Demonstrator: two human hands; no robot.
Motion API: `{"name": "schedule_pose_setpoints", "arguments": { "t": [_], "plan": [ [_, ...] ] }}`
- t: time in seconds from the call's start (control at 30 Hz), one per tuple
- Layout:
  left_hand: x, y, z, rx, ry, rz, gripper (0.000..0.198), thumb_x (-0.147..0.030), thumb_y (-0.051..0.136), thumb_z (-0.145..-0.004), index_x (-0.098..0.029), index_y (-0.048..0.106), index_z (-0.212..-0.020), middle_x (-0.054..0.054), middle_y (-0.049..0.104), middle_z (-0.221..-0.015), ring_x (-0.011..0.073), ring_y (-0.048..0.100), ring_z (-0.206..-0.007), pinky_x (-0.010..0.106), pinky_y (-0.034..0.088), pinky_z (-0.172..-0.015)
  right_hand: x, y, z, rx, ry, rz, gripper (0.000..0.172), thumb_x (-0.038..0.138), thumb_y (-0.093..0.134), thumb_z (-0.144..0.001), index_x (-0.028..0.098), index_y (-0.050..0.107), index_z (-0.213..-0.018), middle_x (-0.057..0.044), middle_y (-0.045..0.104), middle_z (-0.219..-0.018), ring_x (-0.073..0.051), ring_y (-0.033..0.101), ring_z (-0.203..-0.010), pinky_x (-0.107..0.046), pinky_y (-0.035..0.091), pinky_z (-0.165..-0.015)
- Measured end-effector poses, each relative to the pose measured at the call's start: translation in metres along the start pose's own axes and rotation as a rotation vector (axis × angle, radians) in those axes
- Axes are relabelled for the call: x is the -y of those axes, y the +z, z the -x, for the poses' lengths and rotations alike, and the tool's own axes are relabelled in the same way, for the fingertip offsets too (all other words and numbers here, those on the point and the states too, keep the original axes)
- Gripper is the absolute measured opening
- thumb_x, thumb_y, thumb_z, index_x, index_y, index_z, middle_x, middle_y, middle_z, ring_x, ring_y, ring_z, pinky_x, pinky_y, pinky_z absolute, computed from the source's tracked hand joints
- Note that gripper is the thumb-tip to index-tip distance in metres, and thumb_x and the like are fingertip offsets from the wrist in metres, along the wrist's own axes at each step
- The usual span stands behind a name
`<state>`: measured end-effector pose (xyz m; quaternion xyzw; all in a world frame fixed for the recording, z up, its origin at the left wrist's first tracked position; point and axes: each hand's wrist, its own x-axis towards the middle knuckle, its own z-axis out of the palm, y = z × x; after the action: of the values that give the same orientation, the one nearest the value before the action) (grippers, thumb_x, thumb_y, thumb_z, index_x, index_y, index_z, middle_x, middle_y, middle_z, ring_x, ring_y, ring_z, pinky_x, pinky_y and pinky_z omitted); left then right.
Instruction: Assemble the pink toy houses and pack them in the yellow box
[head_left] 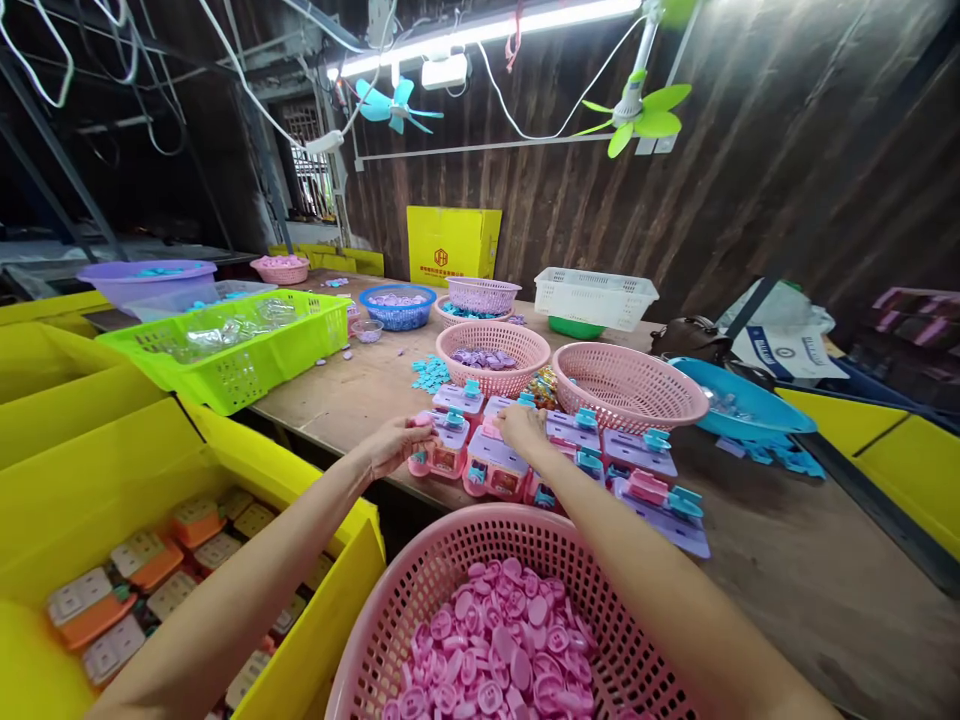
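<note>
At the near edge of the desk: both hands work among a cluster of pink toy units.
Left hand: fingers curled around the left side of a pink toy unit, gripping it on the desk.
Right hand: palm down, fingers bent and resting on top of a second pink unit; whether it grips this unit cannot be told.
Toy units: pink bodies with lilac tops and small teal parts, standing in rows just beside the hands; more of them extend to the right.
Near basket: pink, round, directly below the forearms, filled with pink button-like pieces.
Middle baskets: one pink basket holding lilac pieces just behind the units; a pink basket to its right.
Loose teal pieces: a small heap on the desk, left of the middle basket.
Left side: a yellow bin holding orange units with pale tops; a green tray behind it.
Far end: a blue basket, a white crate and a yellow box.
</note>
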<state>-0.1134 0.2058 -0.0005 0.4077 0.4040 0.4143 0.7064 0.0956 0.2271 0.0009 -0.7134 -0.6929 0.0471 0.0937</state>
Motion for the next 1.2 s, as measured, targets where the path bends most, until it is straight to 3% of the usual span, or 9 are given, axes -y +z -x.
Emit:
{"name": "schedule_pose_setpoints", "arguments": {
  "t": [0.07,0.2,0.37,0.47,0.57,0.73,0.83,0.97,1.2],
  "plan": [
    [-0.003,-0.008,-0.011,0.027,0.032,-0.118,0.003,-0.011,0.061,-0.076,-0.009,0.058,-0.076,0.005,0.062,-0.067,0.0094,0.060,-0.059,0.019,0.050,-0.063,0.005,-0.001,0.004,-0.013,-0.013,0.014,0.027,0.020,0.044,-0.085,0.015,0.070,-0.078,-0.014,0.068,-0.089,-0.025,0.057,-0.094,-0.039,0.028,-0.086],
    [-0.016,-0.020,-0.032,0.058,0.080,-0.467,0.019,-0.029,0.064,-0.075,-0.012,0.058,-0.074,0.003,0.061,-0.070,0.0099,0.057,-0.062,0.021,0.048,-0.065,0.007,-0.003,0.009,-0.032,-0.052,-0.010,0.027,0.018,0.042,-0.087,0.012,0.069,-0.083,-0.018,0.066,-0.097,-0.028,0.054,-0.101,-0.043,0.025,-0.091],
    [-0.039,-0.020,-0.041,0.101,0.089,-0.686,0.017,-0.027,0.063,-0.068,-0.013,0.056,-0.062,-0.001,0.055,-0.061,0.0100,0.051,-0.057,0.021,0.043,-0.059,0.004,-0.005,0.011,-0.084,-0.093,-0.118,0.021,0.011,0.046,-0.082,0.011,0.068,-0.082,-0.020,0.064,-0.096,-0.032,0.053,-0.101,-0.047,0.027,-0.091],
    [-0.046,-0.011,-0.036,0.170,0.073,-0.782,0.013,-0.023,0.060,-0.065,-0.013,0.055,-0.059,-0.002,0.053,-0.055,0.0116,0.051,-0.054,0.022,0.042,-0.056,0.010,-0.006,0.016,-0.181,-0.163,-0.220,0.027,0.008,0.044,-0.082,0.011,0.063,-0.101,-0.019,0.058,-0.112,-0.031,0.048,-0.109,-0.046,0.029,-0.092],
    [-0.043,-0.001,-0.027,0.257,0.038,-0.834,0.010,-0.022,0.059,-0.064,-0.014,0.056,-0.060,-0.001,0.054,-0.053,0.0125,0.051,-0.052,0.023,0.041,-0.054,0.026,-0.006,0.021,-0.222,-0.303,-0.358,0.037,0.009,0.041,-0.084,0.016,0.055,-0.118,-0.011,0.054,-0.122,-0.021,0.048,-0.112,-0.035,0.034,-0.093],
    [-0.031,0.006,-0.023,0.387,0.090,-0.838,0.024,-0.036,0.067,-0.062,-0.014,0.056,-0.065,-0.003,0.051,-0.054,0.0097,0.046,-0.050,0.021,0.035,-0.050,0.049,-0.003,0.019,-0.126,-0.462,-0.608,0.021,0.013,0.050,-0.082,0.018,0.065,-0.096,-0.002,0.067,-0.095,-0.013,0.060,-0.087,-0.024,0.044,-0.080],
    [-0.029,-0.001,-0.031,0.340,0.133,-0.820,0.037,-0.048,0.070,-0.057,-0.013,0.058,-0.066,-0.002,0.051,-0.055,0.0093,0.044,-0.051,0.021,0.034,-0.050,0.048,-0.003,0.013,-0.154,-0.405,-0.672,0.017,0.013,0.052,-0.079,0.016,0.066,-0.090,-0.003,0.067,-0.089,-0.014,0.061,-0.083,-0.025,0.045,-0.077],
    [-0.033,-0.016,-0.048,0.203,0.204,-0.829,0.048,-0.057,0.063,-0.060,-0.013,0.058,-0.077,0.002,0.057,-0.066,0.0090,0.044,-0.051,0.022,0.034,-0.051,0.032,-0.008,0.008,-0.254,-0.306,-0.709,0.023,0.010,0.053,-0.076,0.015,0.063,-0.097,-0.006,0.066,-0.097,-0.015,0.059,-0.089,-0.028,0.044,-0.081],
    [-0.040,-0.024,-0.076,0.120,0.233,-1.036,0.029,-0.032,0.075,-0.050,-0.015,0.052,-0.053,-0.004,0.045,-0.051,0.0084,0.036,-0.051,0.019,0.023,-0.047,-0.007,-0.015,0.024,-0.363,-0.199,-0.693,0.019,0.009,0.048,-0.078,0.017,0.065,-0.078,-0.004,0.064,-0.087,-0.014,0.057,-0.080,-0.027,0.043,-0.078]
  ]
}}
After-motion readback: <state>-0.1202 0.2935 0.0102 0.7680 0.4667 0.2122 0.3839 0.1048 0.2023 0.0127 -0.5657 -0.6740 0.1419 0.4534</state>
